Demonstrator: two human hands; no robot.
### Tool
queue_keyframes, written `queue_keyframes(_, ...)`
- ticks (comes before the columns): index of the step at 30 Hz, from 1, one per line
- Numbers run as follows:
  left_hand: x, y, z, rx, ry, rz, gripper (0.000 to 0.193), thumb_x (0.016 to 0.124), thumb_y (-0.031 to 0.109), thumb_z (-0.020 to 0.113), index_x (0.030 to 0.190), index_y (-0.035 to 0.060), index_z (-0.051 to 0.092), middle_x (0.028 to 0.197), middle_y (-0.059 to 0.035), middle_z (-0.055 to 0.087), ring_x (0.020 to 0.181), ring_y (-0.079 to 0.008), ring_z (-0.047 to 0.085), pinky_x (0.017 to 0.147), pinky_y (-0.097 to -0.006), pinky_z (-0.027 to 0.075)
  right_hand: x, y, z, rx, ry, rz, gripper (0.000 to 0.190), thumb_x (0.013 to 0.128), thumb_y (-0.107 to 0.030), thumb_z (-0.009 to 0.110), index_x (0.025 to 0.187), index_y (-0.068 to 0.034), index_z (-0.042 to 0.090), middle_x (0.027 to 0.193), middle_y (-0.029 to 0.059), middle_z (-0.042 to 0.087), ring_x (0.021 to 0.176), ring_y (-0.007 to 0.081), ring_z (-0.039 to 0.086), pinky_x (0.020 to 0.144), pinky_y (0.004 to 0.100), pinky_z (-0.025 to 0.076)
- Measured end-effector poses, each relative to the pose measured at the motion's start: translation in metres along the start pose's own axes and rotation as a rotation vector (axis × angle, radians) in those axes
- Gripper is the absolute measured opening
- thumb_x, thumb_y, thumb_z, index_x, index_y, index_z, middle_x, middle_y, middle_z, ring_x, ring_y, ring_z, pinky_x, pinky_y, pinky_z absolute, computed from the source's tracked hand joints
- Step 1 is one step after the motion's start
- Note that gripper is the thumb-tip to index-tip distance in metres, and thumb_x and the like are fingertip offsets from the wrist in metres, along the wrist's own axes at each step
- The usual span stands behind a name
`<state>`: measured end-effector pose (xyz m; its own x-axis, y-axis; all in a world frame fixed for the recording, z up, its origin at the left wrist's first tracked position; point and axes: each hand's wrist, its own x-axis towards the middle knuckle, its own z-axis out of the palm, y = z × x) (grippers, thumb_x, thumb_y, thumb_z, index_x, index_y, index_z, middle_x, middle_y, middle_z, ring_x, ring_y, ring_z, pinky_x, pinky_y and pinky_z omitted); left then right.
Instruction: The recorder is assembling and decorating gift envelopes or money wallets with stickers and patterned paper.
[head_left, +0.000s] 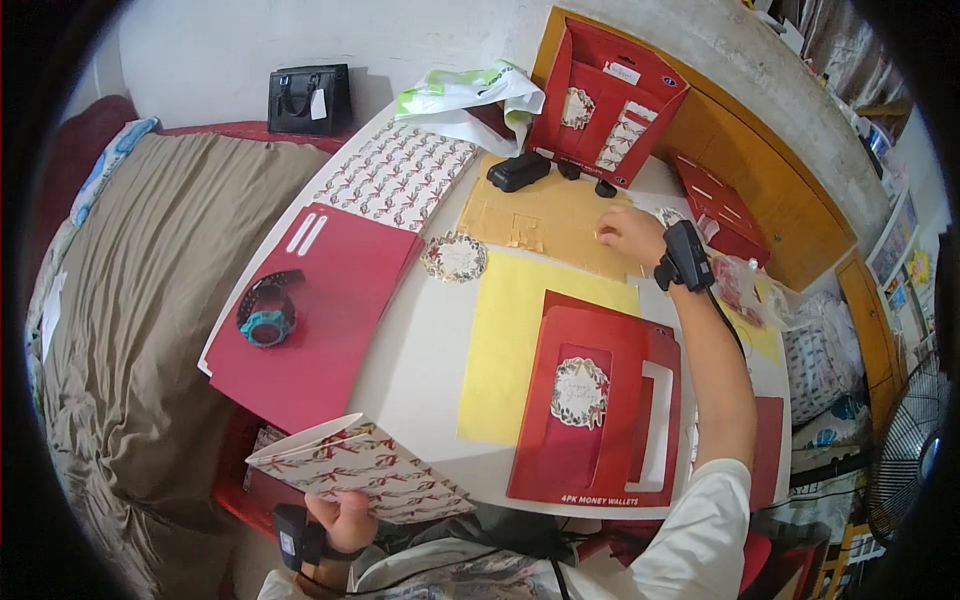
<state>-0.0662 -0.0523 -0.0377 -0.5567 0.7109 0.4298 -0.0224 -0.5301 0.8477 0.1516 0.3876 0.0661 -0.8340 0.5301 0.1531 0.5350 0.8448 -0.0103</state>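
Note:
My left hand (346, 517), low at the table's front edge, grips a folded white card wallet (360, 465) with a red-and-green sprig pattern. The wallet is tilted, its upper end slightly parted. My right hand (634, 232) reaches over a tan sheet (555, 210) that has torn, raised patches; its fingers are curled, and whether anything small is between them is hidden. In front of me lies a flat red card package (555, 330) with a cut-out window. A wreath-shaped tag (580, 391) sits on it, and a yellow sheet (487, 360) is partly underneath.
A red display box (637, 90) stands at the back beside a black device (517, 172) and a plastic bag (465, 97). Leftward are red card sheets (337, 300) under a wristwatch (268, 319), and patterned sheets (397, 172). A loose wreath tag (454, 256) lies mid-table. Rightward stands a fan (911, 450).

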Motion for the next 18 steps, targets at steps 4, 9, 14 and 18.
queue_keyframes(4, 0.003, -0.01, -0.001, -0.004, 0.043, 0.014, 0.043, 0.084, 0.024, 0.052, 0.117, 0.0047, 0.033, 0.111, -0.0087, 0.046, 0.097, -0.0197, 0.048, 0.082, -0.0361, 0.041, 0.003, -0.006, 0.003, -0.044, -0.001, -0.003, 0.016, 0.073, -0.019, 0.053, 0.081, -0.006, 0.058, 0.08, 0.008, 0.055, 0.076, 0.0264, 0.054, 0.066, 0.0355, 0.043)
queue_keyframes(9, 0.003, -0.016, -0.004, -0.026, 0.068, -0.049, 0.043, 0.084, 0.025, 0.052, 0.116, 0.0053, 0.034, 0.111, -0.0086, 0.047, 0.097, -0.0194, 0.048, 0.081, -0.0358, 0.041, 0.001, -0.017, 0.007, -0.066, 0.107, 0.138, 0.012, 0.071, -0.016, 0.052, 0.073, -0.006, 0.058, 0.079, 0.0088, 0.056, 0.075, 0.0285, 0.055, 0.063, 0.0366, 0.043)
queue_keyframes(14, -0.002, -0.023, -0.009, 0.012, 0.1, -0.105, 0.042, 0.084, 0.025, 0.052, 0.117, 0.0062, 0.034, 0.11, -0.0089, 0.047, 0.097, -0.0197, 0.048, 0.082, -0.0356, 0.041, 0.005, -0.029, 0.009, -0.007, 0.169, 0.287, 0.014, 0.068, -0.017, 0.055, 0.07, -0.004, 0.058, 0.075, 0.0098, 0.056, 0.07, 0.0283, 0.055, 0.061, 0.0364, 0.044)
queue_keyframes(18, 0.002, -0.018, -0.001, -0.022, 0.127, -0.026, 0.041, 0.084, 0.023, 0.051, 0.115, 0.0028, 0.034, 0.111, -0.0103, 0.047, 0.097, -0.0191, 0.047, 0.083, -0.0348, 0.038, 0.006, -0.02, 0.015, 0.101, 0.179, 0.381, 0.015, 0.067, -0.015, 0.056, 0.071, -0.001, 0.059, 0.073, 0.0118, 0.057, 0.067, 0.0264, 0.056, 0.059, 0.0341, 0.043)
